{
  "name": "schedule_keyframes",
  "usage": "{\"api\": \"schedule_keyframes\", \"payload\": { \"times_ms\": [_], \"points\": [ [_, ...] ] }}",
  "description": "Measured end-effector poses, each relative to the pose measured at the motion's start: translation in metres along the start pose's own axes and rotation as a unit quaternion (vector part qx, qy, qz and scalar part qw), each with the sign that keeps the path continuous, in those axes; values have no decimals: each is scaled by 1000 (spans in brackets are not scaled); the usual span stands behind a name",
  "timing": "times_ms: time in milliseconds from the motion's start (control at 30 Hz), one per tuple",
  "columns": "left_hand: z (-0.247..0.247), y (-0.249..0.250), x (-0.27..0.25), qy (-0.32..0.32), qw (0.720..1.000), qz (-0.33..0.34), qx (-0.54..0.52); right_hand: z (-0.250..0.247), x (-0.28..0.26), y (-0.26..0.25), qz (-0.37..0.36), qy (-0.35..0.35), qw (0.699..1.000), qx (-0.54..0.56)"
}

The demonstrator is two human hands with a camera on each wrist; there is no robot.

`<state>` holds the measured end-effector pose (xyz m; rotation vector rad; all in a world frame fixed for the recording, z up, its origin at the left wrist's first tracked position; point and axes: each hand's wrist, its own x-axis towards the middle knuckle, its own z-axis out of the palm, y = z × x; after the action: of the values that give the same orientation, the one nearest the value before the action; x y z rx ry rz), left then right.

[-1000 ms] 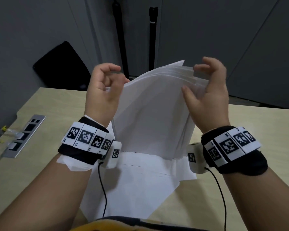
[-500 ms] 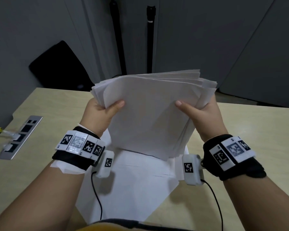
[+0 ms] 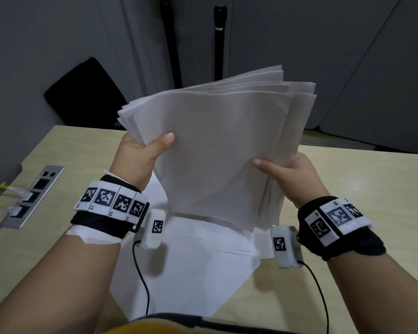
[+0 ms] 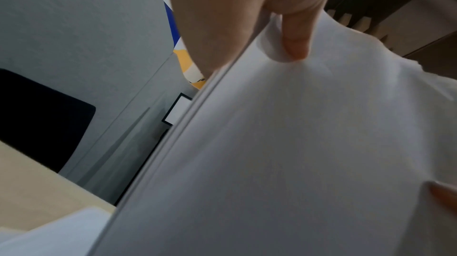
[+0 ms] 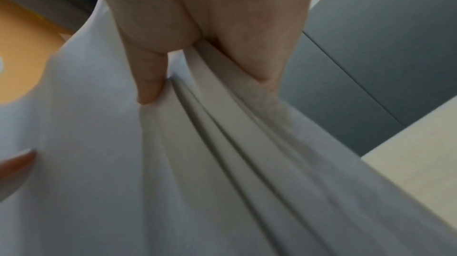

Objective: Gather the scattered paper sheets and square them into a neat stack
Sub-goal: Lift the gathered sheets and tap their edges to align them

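Note:
A sheaf of several white paper sheets (image 3: 222, 150) stands upright above the table, tilted so its right side rides higher. Its top edges are fanned and uneven. My left hand (image 3: 140, 155) grips the sheaf's left edge, thumb on the near face. My right hand (image 3: 290, 174) grips the right edge lower down, thumb on the near face too. The left wrist view shows the sheaf (image 4: 284, 152) pinched under my thumb (image 4: 295, 45); in the right wrist view the splayed sheet edges (image 5: 235, 133) run down from my right hand. More white sheets (image 3: 191, 268) lie flat on the table beneath.
The light wooden table (image 3: 362, 194) has a metal socket panel (image 3: 32, 196) set in its left side, with a small yellow-tipped cable beside it. A black chair back (image 3: 85, 92) and two dark poles stand beyond the far edge. Wrist-camera cables hang near the flat sheets.
A second ago both hands were up at the sheaf's top with curled fingers. They dropped to grip its side edges, and the sheaf has since lifted and tilted, right side higher.

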<state>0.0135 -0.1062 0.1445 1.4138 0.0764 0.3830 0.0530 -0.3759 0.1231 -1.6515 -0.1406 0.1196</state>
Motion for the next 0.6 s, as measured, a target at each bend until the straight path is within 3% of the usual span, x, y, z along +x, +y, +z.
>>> {"api": "schedule_keyframes", "payload": {
  "times_ms": [167, 300, 367, 500, 600],
  "points": [
    [7, 14, -1, -1, 995, 98, 8, 2, -3, -10, -70, 59, 995, 48],
    [7, 30, 1, -38, 987, 150, -51, 0, -4, -22, -93, 79, 989, 87],
    [3, 24, 2, -74, 990, 111, -50, 0, -4, -26, -87, 76, 989, 95],
    [-10, -14, -1, -82, 993, -55, 60, 7, -5, -26, -84, 77, 989, 97],
    [-8, -30, -6, -40, 991, -82, 95, 11, -4, -25, -88, 89, 988, 84]
  ]
}}
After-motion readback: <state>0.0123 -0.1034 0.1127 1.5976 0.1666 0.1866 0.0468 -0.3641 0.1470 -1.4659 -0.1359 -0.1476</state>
